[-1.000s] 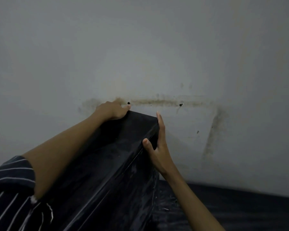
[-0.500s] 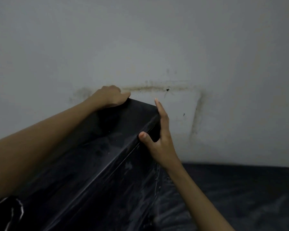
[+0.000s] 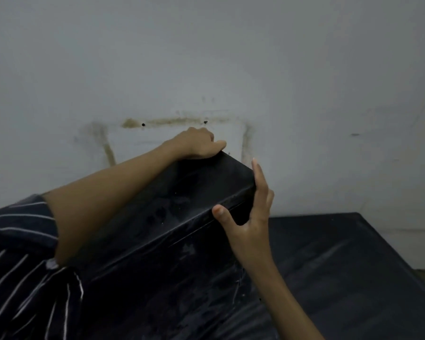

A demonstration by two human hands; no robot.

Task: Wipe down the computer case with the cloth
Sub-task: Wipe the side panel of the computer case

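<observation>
Apparently the wiping proper is not underway at this moment: no cloth shows anywhere in the frame, and both hands are busy handling the computer case (image 3: 172, 217) rather than rubbing it. Judging from the surface, most of the work is left; the top panel carries dull smudges and pale dusty specks around centre frame, and the side facing the camera shows streaks and scuffs lower down.

The computer case sits in the centre to lower left of the frame, a black box with flat panels and sharp straight edges, glossy enough to catch faint light along its near top edge. It appears tilted or raised at its far end, but what it rests on is hidden. The left hand (image 3: 196, 146) sits upper centre, fingers curled over the far top corner, gripping it. The right hand (image 3: 249, 212) is right of centre, fingers extended up along the end face and thumb pressed on the top edge, bracing the case in a wide span, not closed round it.

Lower right lies a dark table (image 3: 353, 266), matte, with light dusty streaks. Behind is a pale painted wall (image 3: 304, 69) with a brownish rectangular stain outline and two small dark holes. A striped sleeve (image 3: 17, 241), soft fabric, fills the lower left.
</observation>
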